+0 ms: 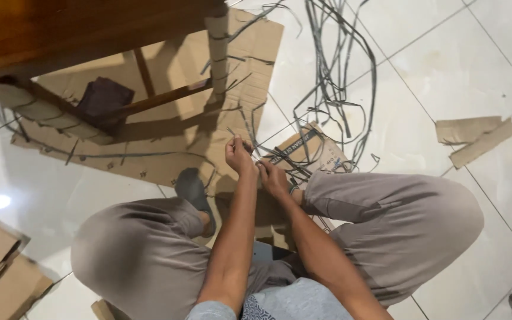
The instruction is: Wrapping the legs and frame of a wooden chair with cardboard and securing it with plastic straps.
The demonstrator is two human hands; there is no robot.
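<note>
Your left hand (239,155) is closed in a narrow pinch on a thin grey strap (262,144), and your right hand (274,178) sits just beside it, lower and nearer your body, its fingers curled; you cannot tell from here whether its grip is on the same strap. The strap's long axis runs from your left hand up and away to the right, toward the tangle of grey straps (336,83) lying on the white tiled floor (445,65). That tangle holds many loose strands, too many and too crossed to count.

Below your hands lies a flattened cardboard box (315,151) with dark print, touching your right knee. A large cardboard sheet (167,148) is spread on the floor ahead of you, to the left. On it stand the legs of a wooden piece of furniture (60,29); two legs are wrapped in cardboard bound with strap. One dark cloth (103,95) rests on a crossbar. Two small cardboard scraps (475,137) lie well apart to the right. Your left foot (192,188) in a grey sock rests at the sheet's edge.
</note>
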